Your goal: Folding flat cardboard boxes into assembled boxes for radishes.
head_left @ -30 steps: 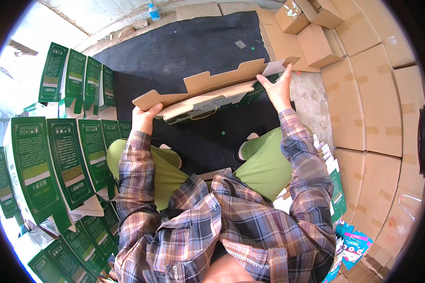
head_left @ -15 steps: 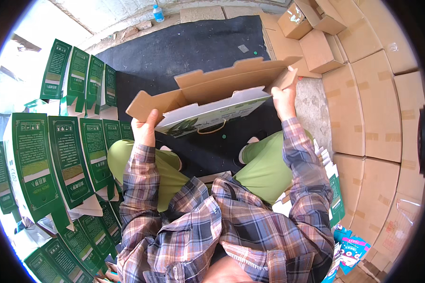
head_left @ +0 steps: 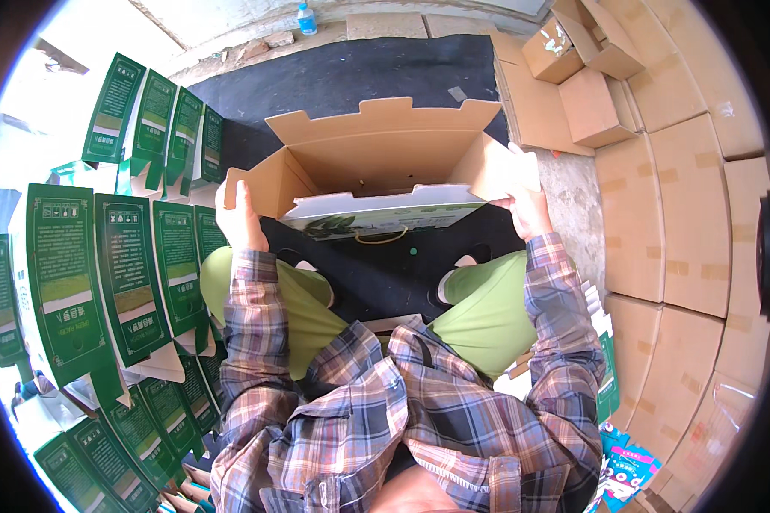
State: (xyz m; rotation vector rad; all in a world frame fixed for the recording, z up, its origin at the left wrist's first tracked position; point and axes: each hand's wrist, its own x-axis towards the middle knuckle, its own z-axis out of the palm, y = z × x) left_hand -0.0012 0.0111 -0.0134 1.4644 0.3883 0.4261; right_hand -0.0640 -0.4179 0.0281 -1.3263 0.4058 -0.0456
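Between my hands an open cardboard gift box point(head_left: 385, 158) is held above the dark mat, its brown inside facing up. Its front panel is white and green, with a yellowish cord handle point(head_left: 382, 238) on it. My left hand point(head_left: 241, 224) is closed on the left end flap, thumb on the near side. At the other end, my right hand point(head_left: 529, 201) grips the right end flap. Both end flaps splay outward and the far long flap stands up. The box's underside is hidden.
Several green printed boxes point(head_left: 56, 282) stand in rows at my left. Brown cartons point(head_left: 693, 205) are stacked along the right, with opened cartons point(head_left: 586, 107) at the far right. A black mat point(head_left: 351, 73) covers the floor; a blue-capped bottle point(head_left: 306, 19) stands beyond it.
The box has turned level from its slant and opened wider, its end flaps now spread outward. My left hand has moved slightly left and up; my right hand has come down a little.
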